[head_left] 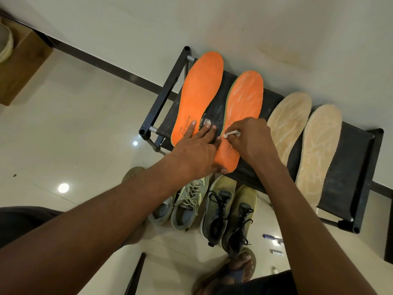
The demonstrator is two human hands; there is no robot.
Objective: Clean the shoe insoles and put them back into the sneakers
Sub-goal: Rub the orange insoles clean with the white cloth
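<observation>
Glossy cream tiled floor [80, 128] with ceiling-light reflections, dark skirting strip [110, 62] along off-white wall [276, 28], wooden box [21, 67] at upper left with pale woven basket [5, 44] on it, small blue-capped item [271, 237] on floor at lower right.

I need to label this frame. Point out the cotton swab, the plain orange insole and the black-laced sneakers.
cotton swab [230, 134]: head view, on its white shaft by the fingertips.
plain orange insole [200, 90]: head view, on its forefoot.
black-laced sneakers [217, 209]: head view, on the left one's laces.
</observation>
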